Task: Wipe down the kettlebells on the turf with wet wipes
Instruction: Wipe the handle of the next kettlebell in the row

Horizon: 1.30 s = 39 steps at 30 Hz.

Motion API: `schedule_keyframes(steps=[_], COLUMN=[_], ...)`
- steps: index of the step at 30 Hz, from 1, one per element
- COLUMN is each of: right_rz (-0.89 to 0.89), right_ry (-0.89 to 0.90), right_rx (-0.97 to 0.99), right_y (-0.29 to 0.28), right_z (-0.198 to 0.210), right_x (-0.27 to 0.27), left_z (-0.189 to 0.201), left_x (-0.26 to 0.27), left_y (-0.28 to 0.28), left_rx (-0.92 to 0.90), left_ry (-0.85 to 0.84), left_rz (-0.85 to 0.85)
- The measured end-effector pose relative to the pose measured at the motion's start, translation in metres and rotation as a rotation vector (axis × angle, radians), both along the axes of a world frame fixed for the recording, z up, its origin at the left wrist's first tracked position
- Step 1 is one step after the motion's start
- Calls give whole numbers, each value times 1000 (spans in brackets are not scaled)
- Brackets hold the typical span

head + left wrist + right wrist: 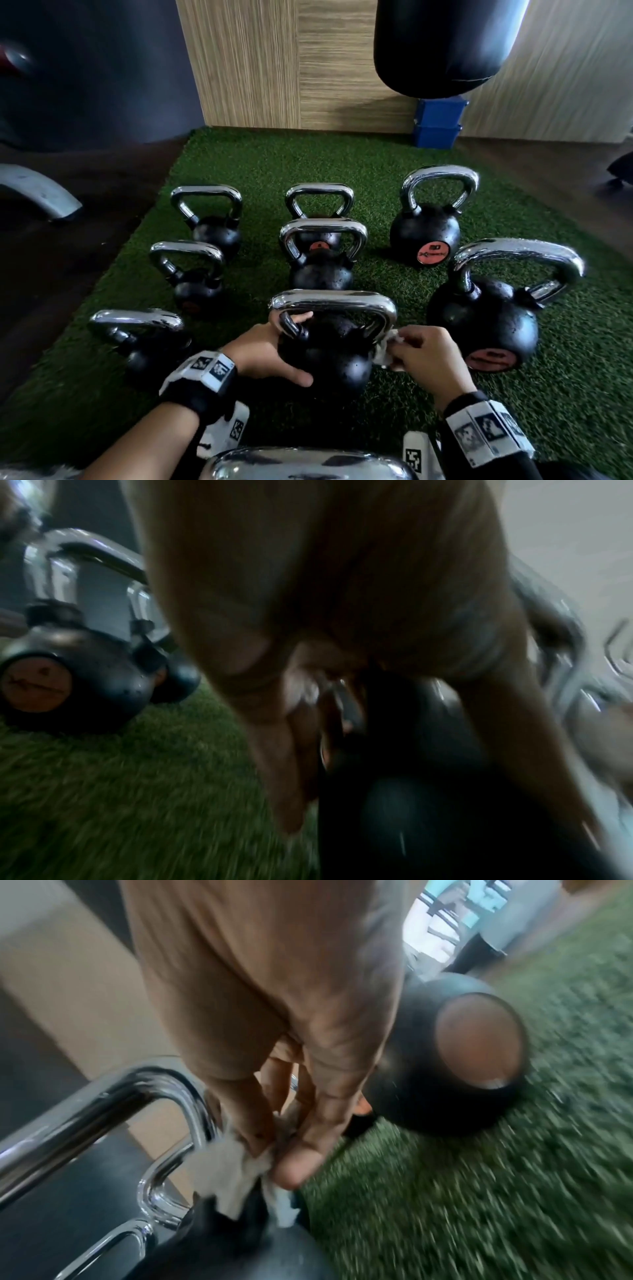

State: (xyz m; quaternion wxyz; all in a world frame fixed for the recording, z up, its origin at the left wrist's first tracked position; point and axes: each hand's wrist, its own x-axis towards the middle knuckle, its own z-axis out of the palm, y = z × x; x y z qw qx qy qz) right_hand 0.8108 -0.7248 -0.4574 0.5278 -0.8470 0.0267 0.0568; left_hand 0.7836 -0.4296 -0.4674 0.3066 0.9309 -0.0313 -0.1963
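Note:
Several black kettlebells with chrome handles stand on green turf [394,161]. My left hand [270,346] grips the nearest centre kettlebell [332,366] at its left side, with fingers curled behind the left leg of its handle [334,301] and the thumb on the front of the ball. My right hand [414,353] pinches a crumpled white wet wipe [385,353] against the base of the handle's right leg. The right wrist view shows the wipe [226,1172] between thumb and fingers, beside the chrome handle [103,1110]. The left wrist view is blurred, with my left hand [291,737] against the dark ball [428,791].
A big kettlebell [486,322] stands close on the right and a small one [144,342] close on the left. Another chrome handle [301,462] sits at the bottom edge. A black punching bag [442,44] hangs above blue boxes [438,123]. Dark floor borders the turf.

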Motion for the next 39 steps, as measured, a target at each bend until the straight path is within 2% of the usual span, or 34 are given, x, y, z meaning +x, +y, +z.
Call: schedule_keyframes(steps=[2,3,5,7,8,10,12,15,20,23,25,29,31,33,34,36,37,39], right_rz=[-53,-80,-111,-66,-12,118,209,266,250,162,177,340,275,125,94,181,245,314], right_ry=[-166,-256,-420,-535,-564,-600,-642,-684,-660,-748,-776,-647,-623,-558,-478,-267,-181,-75], right_rx=[-244,-297,-285,-181,-123,-12,57,105,265,137,72,136,120,24,-55,-196,-211,-94], right_y=[-9,-14,-18,-15,-11,1,14,27,40,48,51,34,19,3,-4,-10,-10,-3], right_z=[19,32,60,84,95,111,122,130,128,123,120,108,92,67,54,29,18,-1], right_x=[-2,-4,-7,-9,-10,-11,-9,-9,-4,-1,0,0,1,4,6,7,8,8], left_z=[16,28,56,88,105,138,159,168,160,150,146,140,136,132,130,124,121,115], left_x=[2,3,2,3,3,2,2,4,8,9,10,9,7,5,4,3,3,3], left_y=[13,18,26,24,19,0,-19,-39,-45,-44,-42,-33,-26,-23,-24,-30,-35,-42], left_rx=[37,45,12,-136,-253,-510,-676,-724,-743,-875,-901,-829,-671,-398,-267,-129,-111,-124], left_ry=[-10,-82,-303,-514,-570,-513,-337,-218,-265,-205,-189,-260,-400,-570,-630,-691,-712,-743], left_rz=[-17,33,179,288,288,212,127,48,78,140,178,211,190,153,122,65,43,20])
